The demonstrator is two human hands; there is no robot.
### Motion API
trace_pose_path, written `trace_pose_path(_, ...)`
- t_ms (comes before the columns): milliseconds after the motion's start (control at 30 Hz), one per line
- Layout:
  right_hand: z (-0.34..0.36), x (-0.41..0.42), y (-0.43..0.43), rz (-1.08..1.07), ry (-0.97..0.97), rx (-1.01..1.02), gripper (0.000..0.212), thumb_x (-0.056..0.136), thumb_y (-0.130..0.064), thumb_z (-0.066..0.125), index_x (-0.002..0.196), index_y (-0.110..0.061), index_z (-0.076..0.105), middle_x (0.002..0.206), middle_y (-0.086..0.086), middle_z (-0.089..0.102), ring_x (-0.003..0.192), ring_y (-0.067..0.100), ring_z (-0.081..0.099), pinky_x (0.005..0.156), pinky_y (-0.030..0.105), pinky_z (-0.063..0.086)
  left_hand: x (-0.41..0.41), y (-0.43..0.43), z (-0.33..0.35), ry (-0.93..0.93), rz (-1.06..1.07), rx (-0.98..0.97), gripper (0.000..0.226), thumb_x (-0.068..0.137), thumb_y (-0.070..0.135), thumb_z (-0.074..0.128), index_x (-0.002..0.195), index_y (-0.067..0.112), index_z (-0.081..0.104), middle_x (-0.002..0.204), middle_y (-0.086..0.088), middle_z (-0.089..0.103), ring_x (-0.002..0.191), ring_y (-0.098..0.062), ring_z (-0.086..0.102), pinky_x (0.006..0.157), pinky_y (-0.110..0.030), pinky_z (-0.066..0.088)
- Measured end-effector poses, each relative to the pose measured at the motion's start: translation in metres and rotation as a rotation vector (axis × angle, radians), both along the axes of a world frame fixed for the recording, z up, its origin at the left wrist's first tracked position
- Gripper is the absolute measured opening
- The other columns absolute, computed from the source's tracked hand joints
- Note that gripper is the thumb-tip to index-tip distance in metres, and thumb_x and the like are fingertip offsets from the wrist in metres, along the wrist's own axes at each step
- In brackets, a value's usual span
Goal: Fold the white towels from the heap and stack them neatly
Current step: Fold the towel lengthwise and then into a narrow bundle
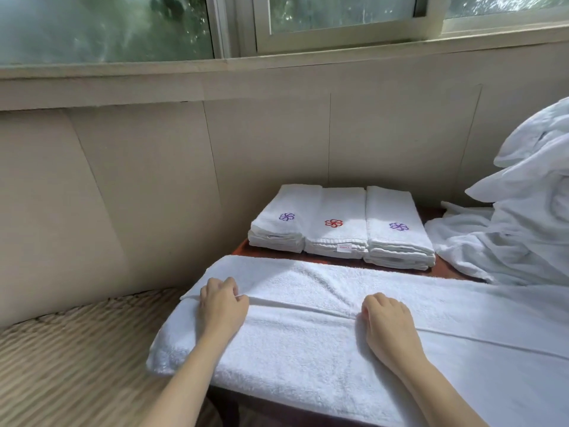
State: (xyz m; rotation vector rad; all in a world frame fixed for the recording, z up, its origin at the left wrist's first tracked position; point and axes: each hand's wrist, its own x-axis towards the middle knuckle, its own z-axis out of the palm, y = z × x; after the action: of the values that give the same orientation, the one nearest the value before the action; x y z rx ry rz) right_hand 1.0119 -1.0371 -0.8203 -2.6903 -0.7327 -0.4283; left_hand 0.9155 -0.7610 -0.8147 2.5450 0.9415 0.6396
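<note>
A: Where's the towel (308, 343)?
B: Flat across the table (452, 272) front, near edge folded to the middle. The heap (529, 211) is far right, three folded stacks (338, 226) behind.
A: Hands?
B: The left hand (221, 306) and right hand (388, 322) are both curled, pinching the folded edge.

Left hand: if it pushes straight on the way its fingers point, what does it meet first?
The left hand grips the edge of the towel, so it would slide over the towel's far half first. Beyond that, probably the leftmost folded stack, though depth is hard to judge.
</note>
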Motion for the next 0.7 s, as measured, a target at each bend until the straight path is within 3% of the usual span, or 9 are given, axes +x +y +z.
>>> trace_pose_path(100, 0.001, -0.002, 0.000, 0.029, 0.024, 0.014, 0.015, 0.093, -0.017, 0.040, 0.098, -0.016, 0.054, 0.104, 0.000, 0.055, 0.095, 0.022, 0.050, 0.089, 0.034, 0.035, -0.002, -0.004, 0.004, 0.046, 0.064, 0.041, 0.005, 0.086, 0.020, 0.048, 0.086, 0.016, 0.052, 0.105, -0.003, 0.047, 0.105, -0.024, 0.041, 0.086, -0.034, 0.040)
trace_pose_path(167, 0.004, -0.004, -0.004, 0.058, 0.050, -0.010, 0.019, 0.097, -0.022, 0.036, 0.108, -0.021, 0.051, 0.114, -0.005, 0.053, 0.104, 0.018, 0.048, 0.098, 0.033, 0.032, -0.006, -0.008, 0.005, 0.049, 0.062, 0.147, 0.016, 0.086, 0.015, 0.048, 0.098, 0.016, 0.059, 0.115, -0.001, 0.049, 0.111, -0.023, 0.042, 0.092, -0.034, 0.036)
trace_pose_path(267, 0.006, -0.012, -0.012, 0.170, 0.092, -0.054, 0.027, 0.099, -0.032, 0.035, 0.121, -0.028, 0.051, 0.127, -0.011, 0.047, 0.119, 0.013, 0.041, 0.107, 0.034, 0.027, -0.019, -0.023, 0.010, -0.033, -0.286, 0.060, 0.016, 0.092, 0.020, 0.047, 0.102, 0.023, 0.059, 0.115, 0.010, 0.051, 0.110, -0.014, 0.049, 0.092, -0.030, 0.041)
trace_pose_path(333, 0.010, -0.019, -0.015, 0.267, 0.100, -0.067, 0.025, 0.099, -0.037, 0.037, 0.117, -0.031, 0.055, 0.129, -0.013, 0.047, 0.122, 0.010, 0.038, 0.107, 0.029, 0.025, -0.037, -0.037, 0.010, 0.055, -0.617, 0.034, 0.018, 0.092, 0.040, 0.046, 0.101, 0.029, 0.058, 0.109, 0.016, 0.053, 0.103, -0.005, 0.051, 0.088, -0.026, 0.042)
trace_pose_path(433, 0.018, -0.036, -0.011, 0.384, 0.136, -0.054, 0.024, 0.098, -0.042, 0.039, 0.111, -0.034, 0.057, 0.127, -0.017, 0.047, 0.122, 0.008, 0.035, 0.104, 0.023, 0.024, -0.069, -0.043, -0.007, 0.092, -0.851, 0.464, 0.048, 0.086, 0.064, 0.042, 0.117, 0.030, 0.055, 0.123, 0.008, 0.058, 0.112, -0.010, 0.054, 0.093, -0.028, 0.045)
trace_pose_path(533, 0.021, -0.059, 0.000, 0.520, 0.172, -0.029, 0.034, 0.093, -0.055, 0.038, 0.119, -0.038, 0.052, 0.129, -0.019, 0.045, 0.122, 0.003, 0.032, 0.107, 0.022, 0.024, -0.094, -0.035, -0.016, 0.107, -0.880, 0.747, 0.067, 0.077, 0.071, 0.047, 0.131, 0.032, 0.044, 0.132, 0.001, 0.058, 0.116, -0.015, 0.058, 0.094, -0.034, 0.050)
trace_pose_path(633, 0.020, -0.078, 0.015, 0.670, 0.165, -0.180, 0.062, 0.087, -0.068, 0.040, 0.140, -0.036, 0.034, 0.139, -0.011, 0.037, 0.130, 0.009, 0.028, 0.110, 0.026, 0.018, -0.102, -0.017, -0.010, 0.077, -0.800, 0.812, 0.079, 0.052, 0.044, 0.076, 0.123, 0.026, 0.045, 0.114, -0.003, 0.068, 0.101, -0.016, 0.066, 0.076, -0.032, 0.057)
trace_pose_path(700, 0.020, -0.086, 0.020, 0.732, 0.117, -0.303, 0.069, 0.081, -0.070, 0.047, 0.138, -0.035, 0.032, 0.139, -0.006, 0.034, 0.129, 0.015, 0.027, 0.110, 0.033, 0.018, -0.105, -0.008, -0.010, -0.077, -0.750, 0.731, 0.050, 0.062, 0.020, 0.057, 0.111, 0.023, 0.048, 0.096, -0.003, 0.072, 0.092, -0.014, 0.062, 0.065, -0.025, 0.056)
